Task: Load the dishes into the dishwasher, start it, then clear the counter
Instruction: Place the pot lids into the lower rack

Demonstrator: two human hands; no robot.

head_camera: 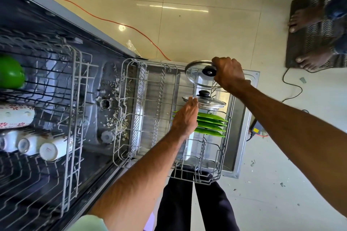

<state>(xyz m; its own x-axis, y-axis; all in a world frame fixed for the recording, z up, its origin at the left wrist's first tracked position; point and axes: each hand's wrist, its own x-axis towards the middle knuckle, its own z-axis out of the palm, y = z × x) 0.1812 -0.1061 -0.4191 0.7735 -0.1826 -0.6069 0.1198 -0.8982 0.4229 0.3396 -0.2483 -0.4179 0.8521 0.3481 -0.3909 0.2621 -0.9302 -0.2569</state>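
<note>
Both my arms reach down and forward over the lower rack [131, 118], which is pulled out above the open dishwasher door [242, 118]. My right hand [228, 73] is at the rack's far corner, knuckles up and wrist bent. Its fingers [221, 62] are curled tight round the edge of the far glass lid [195, 78], close to its black knob [209, 71], and they hold it tilted on edge above the tines. My left hand [185, 116] lies palm down, fingers together and nearly straight. The tips touch the rim of the near glass lid [206, 102], which stands in the rack just beside the green plates [210, 124].
</note>
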